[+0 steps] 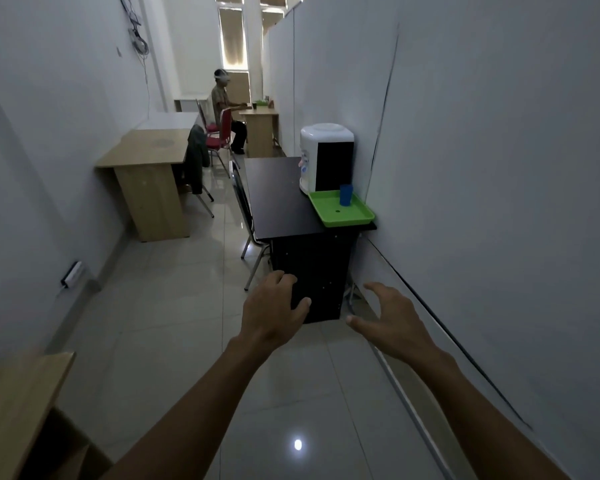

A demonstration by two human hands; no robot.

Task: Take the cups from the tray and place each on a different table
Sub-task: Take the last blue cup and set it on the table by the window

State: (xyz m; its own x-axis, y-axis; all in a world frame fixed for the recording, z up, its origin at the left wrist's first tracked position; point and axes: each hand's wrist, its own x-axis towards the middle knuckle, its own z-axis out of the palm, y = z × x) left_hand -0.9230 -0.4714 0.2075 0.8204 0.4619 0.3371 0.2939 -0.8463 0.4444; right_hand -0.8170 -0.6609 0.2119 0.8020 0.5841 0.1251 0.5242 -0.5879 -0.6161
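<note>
I see a white water dispenser (321, 157) standing against the right wall. A red chair (220, 133) holds a seated person (227, 112) farther back. A jacket (197, 157) drapes another chair.

Dim, grey room; daylight glows from the tall frosted window panels (232, 32), a lamp glints on glossy pale floor tiles (297, 444), and the edges bend.
</note>
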